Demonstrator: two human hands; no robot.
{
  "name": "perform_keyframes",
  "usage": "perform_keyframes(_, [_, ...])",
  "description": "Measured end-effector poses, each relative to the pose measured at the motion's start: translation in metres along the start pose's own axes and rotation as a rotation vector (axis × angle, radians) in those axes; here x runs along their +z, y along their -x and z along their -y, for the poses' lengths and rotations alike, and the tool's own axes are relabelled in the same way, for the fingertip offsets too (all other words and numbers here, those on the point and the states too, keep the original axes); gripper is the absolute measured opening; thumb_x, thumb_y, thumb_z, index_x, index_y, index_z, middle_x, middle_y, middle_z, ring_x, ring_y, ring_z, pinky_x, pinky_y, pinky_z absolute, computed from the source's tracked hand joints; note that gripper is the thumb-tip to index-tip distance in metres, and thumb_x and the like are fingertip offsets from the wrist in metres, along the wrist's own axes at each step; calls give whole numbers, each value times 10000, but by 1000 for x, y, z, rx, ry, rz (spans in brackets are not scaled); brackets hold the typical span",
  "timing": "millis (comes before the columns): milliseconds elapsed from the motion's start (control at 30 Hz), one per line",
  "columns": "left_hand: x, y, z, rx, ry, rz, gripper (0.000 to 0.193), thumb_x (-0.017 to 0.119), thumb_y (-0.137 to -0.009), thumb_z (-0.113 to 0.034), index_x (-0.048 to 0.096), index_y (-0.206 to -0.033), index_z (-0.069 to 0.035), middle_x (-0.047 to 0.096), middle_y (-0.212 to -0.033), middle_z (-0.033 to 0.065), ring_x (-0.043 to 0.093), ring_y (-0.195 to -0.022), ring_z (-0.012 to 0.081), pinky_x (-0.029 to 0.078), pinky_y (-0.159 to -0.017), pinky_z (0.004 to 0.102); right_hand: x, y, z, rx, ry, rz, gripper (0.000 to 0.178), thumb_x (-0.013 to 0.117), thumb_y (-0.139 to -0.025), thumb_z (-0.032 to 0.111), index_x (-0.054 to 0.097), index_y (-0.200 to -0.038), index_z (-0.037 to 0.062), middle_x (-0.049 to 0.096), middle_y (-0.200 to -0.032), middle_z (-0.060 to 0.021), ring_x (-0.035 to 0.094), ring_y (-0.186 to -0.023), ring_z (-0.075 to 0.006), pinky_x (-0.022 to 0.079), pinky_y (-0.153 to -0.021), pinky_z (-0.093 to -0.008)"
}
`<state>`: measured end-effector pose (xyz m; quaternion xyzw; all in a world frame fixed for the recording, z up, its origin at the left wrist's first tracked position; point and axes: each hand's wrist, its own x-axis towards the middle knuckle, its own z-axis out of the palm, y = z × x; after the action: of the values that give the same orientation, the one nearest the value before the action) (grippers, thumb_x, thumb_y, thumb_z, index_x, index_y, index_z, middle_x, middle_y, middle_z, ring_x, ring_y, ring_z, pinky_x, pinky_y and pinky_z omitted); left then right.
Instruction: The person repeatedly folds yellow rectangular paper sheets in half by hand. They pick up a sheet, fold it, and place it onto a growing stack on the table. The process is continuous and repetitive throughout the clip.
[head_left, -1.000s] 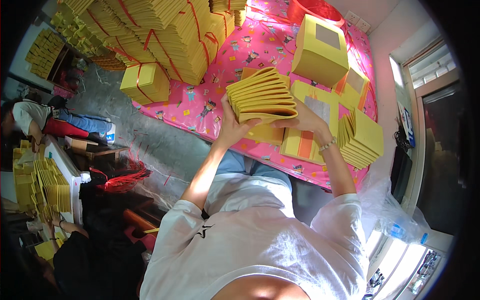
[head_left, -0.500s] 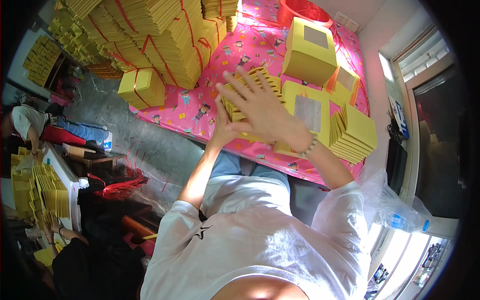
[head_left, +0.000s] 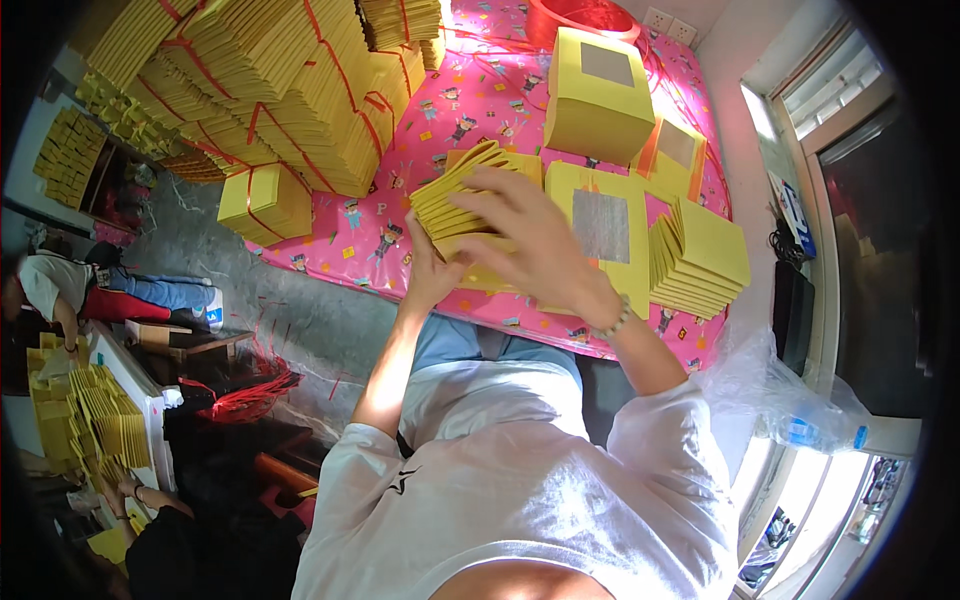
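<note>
A stack of folded yellow papers (head_left: pixel 452 203) lies fanned at the table's near edge. My left hand (head_left: pixel 430 272) grips its near-left corner, the thumb toward me and the fingers along the left side. My right hand (head_left: pixel 535 232), with a beaded bracelet at the wrist, hovers over or rests on the stack's right side. Its fingers are bent and apart, slightly blurred; whether they touch the paper I cannot tell. Right of this hand lies a flat yellow paper pile (head_left: pixel 603 222) with a grey square on top. Beyond it, another fanned stack of yellow papers (head_left: pixel 700 255) leans over.
Tall yellow paper bundles (head_left: pixel 300 120) tied with red string stand at the left, a small tied bundle (head_left: pixel 265 203) before them. A yellow block (head_left: pixel 600 105) and red basin (head_left: pixel 585 18) sit farther back on the pink tablecloth (head_left: pixel 385 240). Other people work at a white table (head_left: pixel 150 420), lower left.
My right hand has gone from flat and spread above the stack to bent fingers at its right side. The stack now shows its fanned folds more, and my left hand keeps its corner.
</note>
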<state>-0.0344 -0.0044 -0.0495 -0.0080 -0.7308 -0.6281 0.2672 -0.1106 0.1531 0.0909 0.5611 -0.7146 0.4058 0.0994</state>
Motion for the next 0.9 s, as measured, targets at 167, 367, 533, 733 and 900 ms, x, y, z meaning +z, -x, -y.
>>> perform_keyframes(167, [4,0,-5,-105,108,-47,811,797,-756,-48,209,-1315,-79,496,-1264,163,556,-1161,258,487,-958,382,-30,51,-17,255,14,-234,427,771,-772,189,629,-1150,50,620,-1110,-118,594,-1032,-296,483,-853,-365])
perform_keyframes(367, [5,3,-1,-125,103,-65,814,805,-763,-84,208,-1317,-75,509,-1252,165,563,-1151,260,487,-956,380,-27,63,-13,422,-128,-219,402,778,-773,168,646,-1134,50,644,-1086,-118,615,-1004,-275,488,-831,-358])
perform_keyframes(533, [1,1,-1,-117,7,-21,794,791,-778,-75,208,-1318,-73,513,-1255,161,566,-1148,259,489,-952,377,-11,66,-27,379,-150,-258,362,769,-782,147,652,-1111,50,678,-994,-100,639,-952,-261,496,-799,-339])
perform_keyframes(733, [1,2,-2,-113,-8,-10,780,783,-786,-67,211,-1316,-69,515,-1256,160,567,-1147,256,490,-950,374,-19,60,-29,460,-223,-170,347,752,-790,109,631,-1107,37,672,-942,-91,654,-902,-218,497,-812,-328])
perform_keyframes(900, [2,1,-4,-103,-9,-10,774,781,-787,-67,214,-1314,-67,515,-1257,162,566,-1149,257,490,-949,374,-20,53,-32,497,-405,-177,467,726,-812,76,562,-1246,27,647,-955,-69,630,-877,-153,499,-845,-305])
